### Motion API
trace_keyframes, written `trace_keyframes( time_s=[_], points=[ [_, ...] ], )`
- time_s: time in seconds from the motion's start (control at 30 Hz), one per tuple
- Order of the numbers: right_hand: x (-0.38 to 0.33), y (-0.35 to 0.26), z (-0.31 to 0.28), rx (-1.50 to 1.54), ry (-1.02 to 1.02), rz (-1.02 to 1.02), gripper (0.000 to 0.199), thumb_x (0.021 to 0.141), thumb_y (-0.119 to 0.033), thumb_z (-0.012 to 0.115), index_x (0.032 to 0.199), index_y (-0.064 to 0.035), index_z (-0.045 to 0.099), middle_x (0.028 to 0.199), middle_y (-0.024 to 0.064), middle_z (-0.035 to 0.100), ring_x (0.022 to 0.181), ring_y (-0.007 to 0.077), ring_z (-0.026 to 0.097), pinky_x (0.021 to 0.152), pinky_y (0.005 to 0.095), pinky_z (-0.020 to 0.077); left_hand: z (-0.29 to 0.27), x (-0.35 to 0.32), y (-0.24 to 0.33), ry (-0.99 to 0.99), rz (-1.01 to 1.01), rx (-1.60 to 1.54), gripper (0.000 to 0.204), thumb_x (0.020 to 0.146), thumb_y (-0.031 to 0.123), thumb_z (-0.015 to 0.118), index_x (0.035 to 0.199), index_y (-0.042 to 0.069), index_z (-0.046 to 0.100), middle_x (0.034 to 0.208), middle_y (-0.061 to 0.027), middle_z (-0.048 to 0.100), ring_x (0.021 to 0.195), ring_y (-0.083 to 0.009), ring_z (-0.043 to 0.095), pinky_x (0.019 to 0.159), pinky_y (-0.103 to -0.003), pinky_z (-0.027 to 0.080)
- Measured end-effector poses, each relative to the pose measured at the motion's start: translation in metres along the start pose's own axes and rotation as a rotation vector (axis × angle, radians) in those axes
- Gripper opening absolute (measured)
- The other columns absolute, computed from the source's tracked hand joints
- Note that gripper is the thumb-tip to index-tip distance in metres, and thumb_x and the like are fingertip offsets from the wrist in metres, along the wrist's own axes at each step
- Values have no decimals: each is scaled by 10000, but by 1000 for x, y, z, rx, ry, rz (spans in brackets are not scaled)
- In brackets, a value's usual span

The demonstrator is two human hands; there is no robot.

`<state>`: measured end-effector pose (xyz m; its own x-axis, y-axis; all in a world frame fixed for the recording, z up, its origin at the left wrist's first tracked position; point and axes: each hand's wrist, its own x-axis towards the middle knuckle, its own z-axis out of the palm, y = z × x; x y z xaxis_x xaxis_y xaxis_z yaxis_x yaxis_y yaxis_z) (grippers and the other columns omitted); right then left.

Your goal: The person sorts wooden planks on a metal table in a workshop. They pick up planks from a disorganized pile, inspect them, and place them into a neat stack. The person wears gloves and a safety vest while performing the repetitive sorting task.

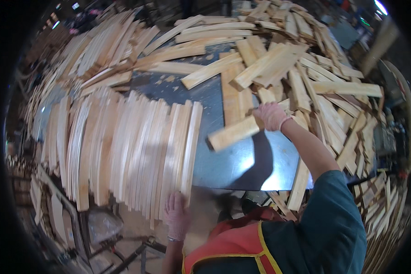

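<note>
Closest to me were my dark sleeve and the orange strap of my vest [233, 244], and just beyond them my gloved left hand [177, 214] rested with its fingers laid flat against the near ends of the neat row of slats [128, 150], gripping nothing that I could make out. That row stood on edge, packed side by side across the left half of the metal counter [242, 164], so I judged a good share of the sorting done. Plenty was left, though: a loose heap of wooden slats [306, 77] sprawled over the far and right parts of the counter, some spilling off the right edge. My right hand [270, 115] was stretched forward, arm nearly straight, closed around one end of a short slat [235, 133] held above the bare metal between heap and row.
</note>
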<state>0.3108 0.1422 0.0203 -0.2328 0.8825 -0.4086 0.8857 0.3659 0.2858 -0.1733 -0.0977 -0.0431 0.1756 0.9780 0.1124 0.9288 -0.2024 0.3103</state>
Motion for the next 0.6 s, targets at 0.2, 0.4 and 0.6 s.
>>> trace_keyframes(
  time_s=[0.2, 0.4, 0.6],
  points=[
    [-201, -55, 71, 9, -128, -84, 433, 909, -332, 665, 1341, -298, 673, 1381, 52, 620, 1427, 307, 464, 1129, 505, 383, 8, 18, 7, -182, 181, 379, 763, 889, 258, 642, 1581, 37, 406, 1619, -174, 422, 1529, -381, 361, 1239, -530, 309],
    [-269, -151, 125, 618, 193, 989, 962, 745, -452, 847, 1548, -155, 409, 1537, 187, 440, 1454, 411, 402, 1208, 557, 315, -26, 45, 10, -76, 317, 241, 857, 753, 347, 768, 1518, 66, 505, 1564, -165, 459, 1504, -381, 361, 1264, -540, 265],
    [-266, -171, 126, 909, 253, 1114, 854, 742, -269, 838, 1500, -125, 471, 1417, 217, 535, 1346, 409, 501, 1151, 468, 418, -32, 90, 87, -229, 508, 84, 751, 796, 314, 796, 1468, 71, 564, 1587, -162, 450, 1510, -372, 376, 1269, -512, 271]
  ],
)
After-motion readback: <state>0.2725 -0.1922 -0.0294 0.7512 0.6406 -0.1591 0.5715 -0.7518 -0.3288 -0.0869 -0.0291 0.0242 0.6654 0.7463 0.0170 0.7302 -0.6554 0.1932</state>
